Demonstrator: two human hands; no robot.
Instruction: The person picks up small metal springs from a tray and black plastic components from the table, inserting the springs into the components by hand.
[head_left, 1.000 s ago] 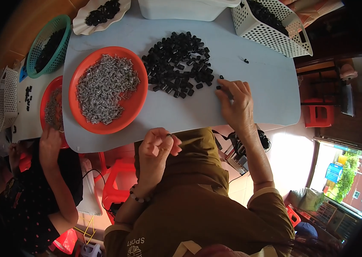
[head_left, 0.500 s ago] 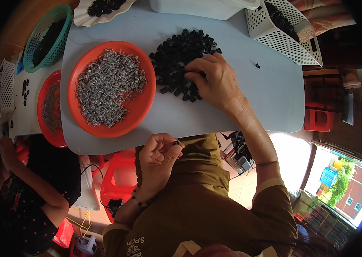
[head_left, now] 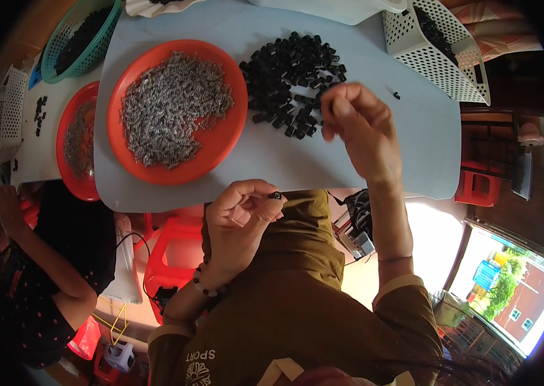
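Observation:
Between the thumb and index finger of my left hand (head_left: 236, 225) sits a small black cylindrical plastic piece (head_left: 276, 195), just in front of the near table edge. My right hand (head_left: 372, 138) hovers at the right side of a heap of similar black pieces (head_left: 281, 74). Its thumb and fingertips are pressed together, slightly blurred, and whatever they may hold is hidden. Left of the heap lies an orange-red plate (head_left: 224, 145) piled with small metal springs (head_left: 172, 106).
White perforated baskets (head_left: 436, 67) and a white tub (head_left: 330, 9) stand along the far side. One small black part (head_left: 396, 95) lies alone on the grey table (head_left: 413, 148). At left are a teal basket (head_left: 101, 48), a red plate (head_left: 88, 186) and another person's arm (head_left: 46, 257).
My right hand has lifted off the black heap and drawn back to the right, fingers pinched. My left hand keeps its black piece, now turned a little. The whole view has shifted slightly.

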